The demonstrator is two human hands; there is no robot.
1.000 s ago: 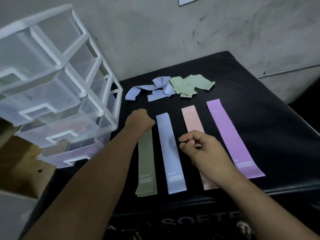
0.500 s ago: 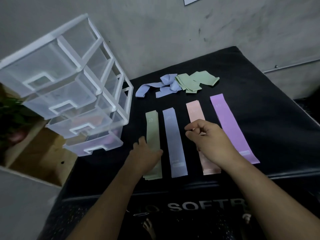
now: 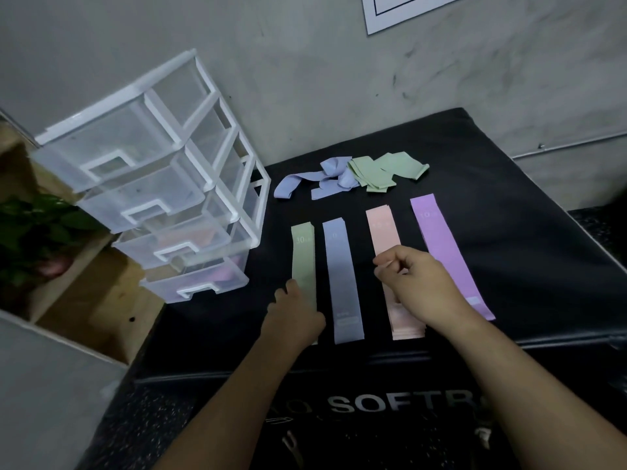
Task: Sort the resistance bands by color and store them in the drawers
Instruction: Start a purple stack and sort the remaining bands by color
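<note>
flat green band [image 3: 303, 252], marked 30

One head-worn wide-angle camera looks forward and down — close over the black mat [image 3: 509, 215].

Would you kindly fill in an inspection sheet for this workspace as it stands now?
Surface: black mat, printed lettering on its front.
Job's things: green band, blue band, pink band, purple band flat in a row; blue heap and green heap loose behind; drawers at left, lower two holding pinkish and purple contents.
Clutter: nothing seen.
Grippers: left hand on green band's near end, grip hidden; right hand curled above pink band, holding nothing seen.
Cables: nothing seen.
Surroundings: grey wall, paper on it, pipe along it; plant and wooden shelf at left.
</note>
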